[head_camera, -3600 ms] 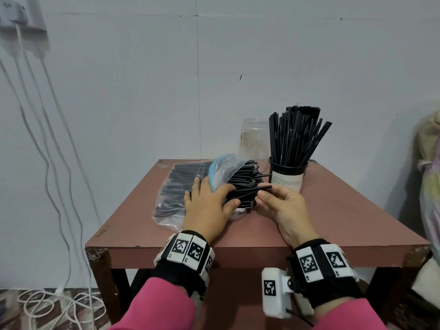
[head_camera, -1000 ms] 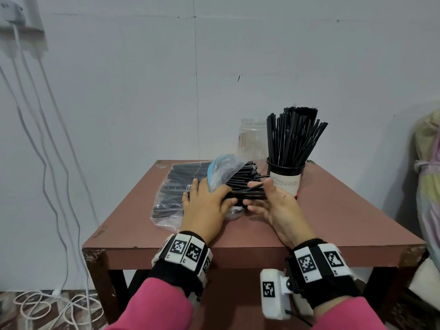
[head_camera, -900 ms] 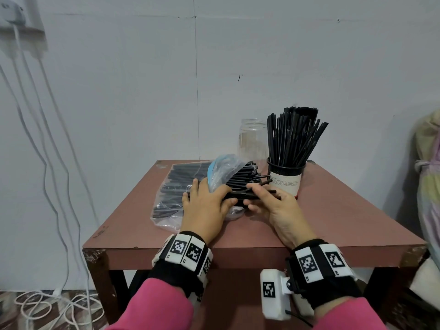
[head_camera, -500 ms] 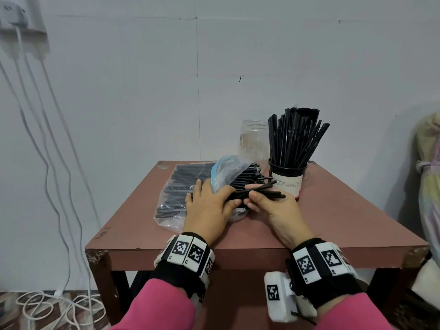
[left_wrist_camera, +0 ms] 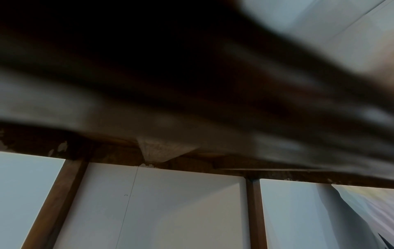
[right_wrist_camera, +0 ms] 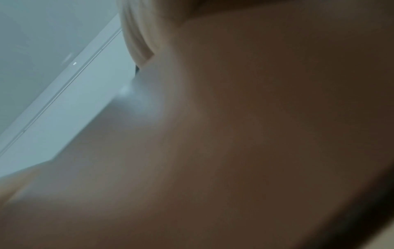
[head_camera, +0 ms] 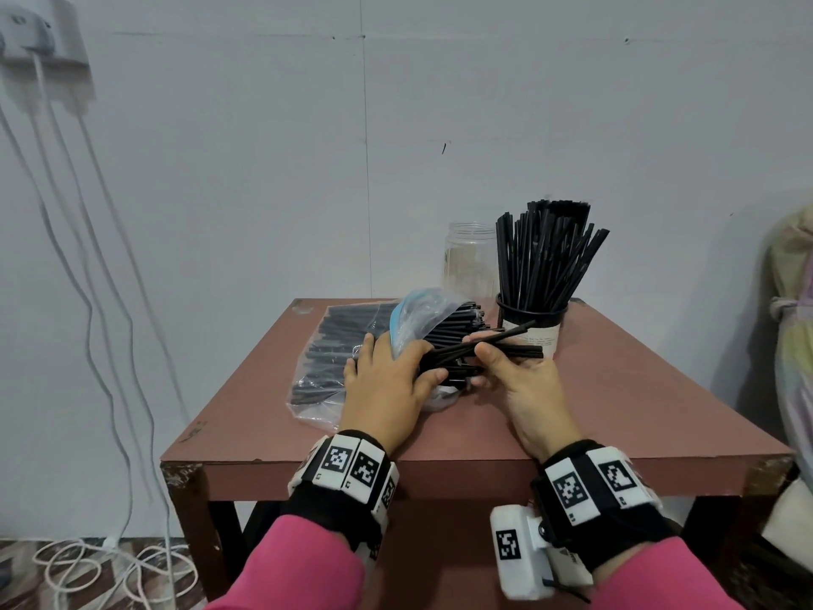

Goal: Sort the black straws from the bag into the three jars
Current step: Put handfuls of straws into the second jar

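Left hand (head_camera: 387, 385) pressing bag (head_camera: 352, 350) flat on tabletop (head_camera: 616, 402), fingers straight. Right hand (head_camera: 519, 380) grip pinching several straws (head_camera: 506, 343) near jar (head_camera: 534, 328).

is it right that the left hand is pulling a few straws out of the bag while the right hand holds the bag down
Not quite: the hands are swapped. In the head view the right hand pinches the few straws drawn from the bag, while the left hand holds the bag down on the table.
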The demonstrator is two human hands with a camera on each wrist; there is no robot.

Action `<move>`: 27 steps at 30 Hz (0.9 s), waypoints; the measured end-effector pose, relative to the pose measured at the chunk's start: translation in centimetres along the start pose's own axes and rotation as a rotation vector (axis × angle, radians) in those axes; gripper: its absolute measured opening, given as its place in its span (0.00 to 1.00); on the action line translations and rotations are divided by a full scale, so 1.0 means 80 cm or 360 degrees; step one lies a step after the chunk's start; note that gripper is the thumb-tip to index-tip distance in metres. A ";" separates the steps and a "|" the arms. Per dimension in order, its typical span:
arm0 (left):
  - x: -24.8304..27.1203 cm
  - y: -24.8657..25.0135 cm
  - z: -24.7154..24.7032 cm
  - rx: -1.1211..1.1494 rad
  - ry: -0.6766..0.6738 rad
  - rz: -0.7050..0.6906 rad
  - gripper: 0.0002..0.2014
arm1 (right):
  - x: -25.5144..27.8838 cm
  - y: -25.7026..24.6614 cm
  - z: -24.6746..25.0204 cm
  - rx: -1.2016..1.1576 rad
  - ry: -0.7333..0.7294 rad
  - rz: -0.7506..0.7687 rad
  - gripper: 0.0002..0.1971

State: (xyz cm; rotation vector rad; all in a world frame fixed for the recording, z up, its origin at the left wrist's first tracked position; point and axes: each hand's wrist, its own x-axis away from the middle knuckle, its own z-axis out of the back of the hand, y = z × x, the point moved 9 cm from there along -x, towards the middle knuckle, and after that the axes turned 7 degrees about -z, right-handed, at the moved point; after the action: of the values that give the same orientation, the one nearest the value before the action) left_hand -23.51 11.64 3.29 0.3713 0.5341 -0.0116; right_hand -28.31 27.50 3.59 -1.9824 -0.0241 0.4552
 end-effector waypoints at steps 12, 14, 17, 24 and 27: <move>0.000 -0.002 0.000 0.0013 0.0003 0.0012 0.25 | -0.013 -0.131 0.075 0.0342 0.0407 0.0310 0.02; 0.000 -0.002 -0.001 0.0008 -0.0005 0.0019 0.26 | -0.020 -0.174 0.083 0.0477 0.0468 0.0400 0.02; 0.000 -0.002 -0.001 0.0005 -0.0011 0.0023 0.26 | -0.035 -0.234 0.084 0.0726 0.0563 0.0558 0.03; 0.000 -0.003 -0.002 0.0005 -0.0018 0.0032 0.26 | -0.092 -0.266 0.036 0.1549 0.0629 0.0489 0.09; 0.000 -0.002 -0.002 0.0003 -0.0027 0.0028 0.26 | -0.113 -0.238 0.017 0.1860 0.0591 0.0349 0.13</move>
State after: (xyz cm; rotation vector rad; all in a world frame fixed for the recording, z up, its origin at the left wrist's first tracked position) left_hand -23.57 11.54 3.13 0.3775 0.5137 0.0018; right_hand -33.64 35.24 22.46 -0.8796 0.5714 0.1464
